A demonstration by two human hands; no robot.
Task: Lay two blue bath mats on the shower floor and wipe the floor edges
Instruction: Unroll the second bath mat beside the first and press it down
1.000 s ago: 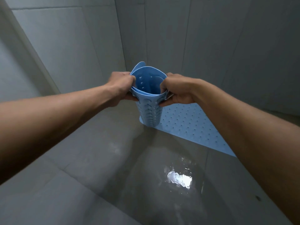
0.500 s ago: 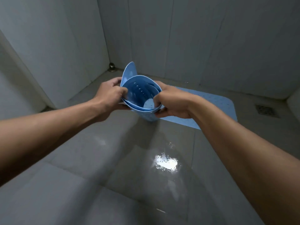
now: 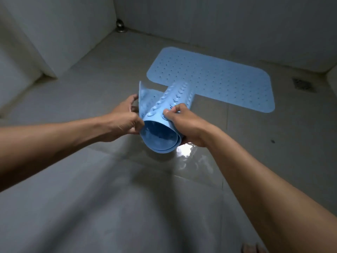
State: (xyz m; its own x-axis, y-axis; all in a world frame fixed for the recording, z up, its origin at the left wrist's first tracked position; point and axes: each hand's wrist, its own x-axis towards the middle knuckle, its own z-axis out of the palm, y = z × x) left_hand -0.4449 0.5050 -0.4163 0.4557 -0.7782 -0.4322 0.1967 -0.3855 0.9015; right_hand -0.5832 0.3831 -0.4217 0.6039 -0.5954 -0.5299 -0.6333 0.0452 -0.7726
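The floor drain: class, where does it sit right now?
In the head view the floor drain sits far right on the shower floor, just beyond the flat mat's right end, near the wall.

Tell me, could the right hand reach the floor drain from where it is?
Probably not right now. The right hand grips the rolled mat together with the left hand, and the drain sits well beyond it, past the flat mat.

Pretty dim shower stall, pale tiled walls [image 3: 60,33] all around and big grey floor tiles [image 3: 113,207] with thin grout lines. There's a wet patch [image 3: 186,149] catching a bright glare mid-floor, a square floor drain [image 3: 303,84] off to the right, and a small metal fitting [image 3: 120,26] tucked in the far corner.
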